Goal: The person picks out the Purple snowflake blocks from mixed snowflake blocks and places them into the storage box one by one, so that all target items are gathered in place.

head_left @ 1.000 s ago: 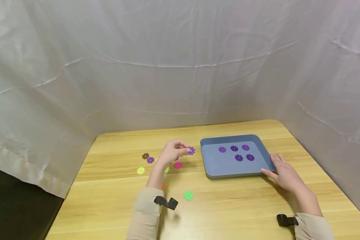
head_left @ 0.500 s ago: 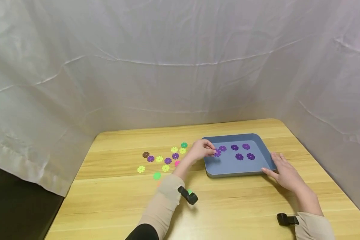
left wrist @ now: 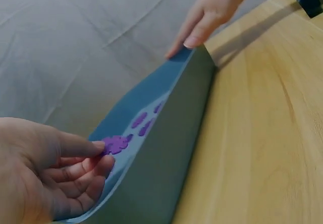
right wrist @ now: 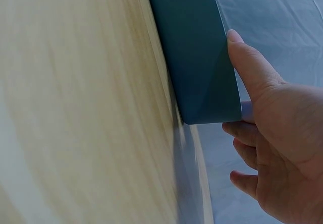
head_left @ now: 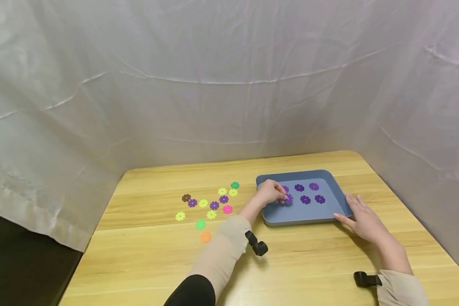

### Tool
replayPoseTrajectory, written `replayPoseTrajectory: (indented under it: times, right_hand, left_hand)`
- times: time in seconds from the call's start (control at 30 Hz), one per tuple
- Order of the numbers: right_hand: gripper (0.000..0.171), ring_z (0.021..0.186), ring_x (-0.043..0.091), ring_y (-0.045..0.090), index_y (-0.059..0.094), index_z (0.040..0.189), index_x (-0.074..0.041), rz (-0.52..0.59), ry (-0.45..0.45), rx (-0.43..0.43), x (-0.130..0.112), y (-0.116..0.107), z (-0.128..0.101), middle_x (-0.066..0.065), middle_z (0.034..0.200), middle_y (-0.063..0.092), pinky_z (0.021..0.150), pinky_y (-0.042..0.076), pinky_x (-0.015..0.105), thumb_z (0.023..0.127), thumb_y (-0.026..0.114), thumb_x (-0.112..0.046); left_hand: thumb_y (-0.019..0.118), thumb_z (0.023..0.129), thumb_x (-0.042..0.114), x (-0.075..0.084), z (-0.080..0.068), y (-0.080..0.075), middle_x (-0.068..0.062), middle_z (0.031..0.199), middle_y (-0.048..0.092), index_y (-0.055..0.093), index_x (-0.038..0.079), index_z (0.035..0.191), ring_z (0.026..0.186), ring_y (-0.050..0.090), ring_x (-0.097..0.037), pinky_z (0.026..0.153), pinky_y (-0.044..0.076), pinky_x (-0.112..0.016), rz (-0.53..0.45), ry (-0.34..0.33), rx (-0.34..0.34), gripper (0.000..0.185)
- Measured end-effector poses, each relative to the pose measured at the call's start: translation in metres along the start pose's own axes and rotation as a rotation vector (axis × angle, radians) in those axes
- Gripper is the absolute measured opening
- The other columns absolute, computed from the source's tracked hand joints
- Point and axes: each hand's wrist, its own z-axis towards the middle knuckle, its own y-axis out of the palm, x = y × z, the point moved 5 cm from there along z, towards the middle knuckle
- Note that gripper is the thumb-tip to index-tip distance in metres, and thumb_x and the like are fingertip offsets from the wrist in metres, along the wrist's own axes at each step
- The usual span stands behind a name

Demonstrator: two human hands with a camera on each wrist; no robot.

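In the head view my left hand (head_left: 270, 192) is over the left part of the blue-grey tray (head_left: 290, 221). Thumb and fingertips pinch a purple flower-shaped plastic disc (head_left: 288, 199), also seen in the left wrist view as a notched disc (left wrist: 116, 144) just inside the tray. Several more purple discs (head_left: 305, 199) lie flat on the tray floor, one partly hidden by my left hand. At the tray's near right corner rests my right hand (head_left: 365, 221). Its thumb touches the front rim and its fairly straight fingers lie along the right side, as the right wrist view shows (right wrist: 287, 133).
Left of the tray, loose discs lie on the wooden table (head_left: 310, 263): yellow (head_left: 203, 203), purple (head_left: 214, 205), pink (head_left: 227, 209), brown (head_left: 186, 198), green (head_left: 200, 224) and orange (head_left: 205, 237). A green one is mostly under the left forearm. Pale curtains (head_left: 214, 106) surround the table.
My left hand has carried the purple disc rightward from above the table into the tray, then slightly farther right and lower. My right hand stays at the tray corner.
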Motion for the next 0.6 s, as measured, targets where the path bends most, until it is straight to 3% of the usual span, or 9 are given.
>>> replayPoseTrajectory:
  times: [0.13, 0.3, 0.6]
  right_hand:
    - [0.088, 0.143, 0.055, 0.008, 0.017, 0.148, 0.014, 0.005, 0.001, 0.003, 0.000, 0.000, 0.000, 0.040, 0.151, 0.018, 0.113, 0.014, 0.068, 0.097, 0.054, -0.048]
    - [0.089, 0.144, 0.055, 0.008, 0.017, 0.148, 0.014, 0.007, 0.007, -0.002, 0.001, 0.001, 0.000, 0.040, 0.151, 0.018, 0.113, 0.014, 0.068, 0.097, 0.054, -0.048]
    - [0.089, 0.144, 0.054, 0.006, 0.016, 0.148, 0.014, 0.018, 0.010, -0.001, 0.002, 0.002, 0.000, 0.040, 0.152, 0.017, 0.113, 0.013, 0.068, 0.097, 0.053, -0.048]
  left_hand:
    - [0.077, 0.081, 0.005, -0.003, 0.003, 0.007, -0.007, 0.066, 0.071, 0.068, 0.005, 0.074, 0.063, 0.071, -0.018, 0.057, 0.055, -0.026, 0.035, -0.068, 0.035, 0.012]
    - [0.078, 0.080, 0.005, -0.009, 0.011, 0.013, -0.003, 0.056, 0.068, 0.058, 0.010, 0.058, 0.048, 0.063, -0.011, 0.043, 0.043, -0.019, 0.107, -0.119, 0.113, 0.030]
    - [0.078, 0.079, 0.007, -0.009, 0.012, 0.016, 0.001, 0.047, 0.063, 0.062, 0.012, 0.053, 0.041, 0.060, -0.008, 0.039, 0.037, -0.018, 0.241, -0.100, 0.201, 0.031]
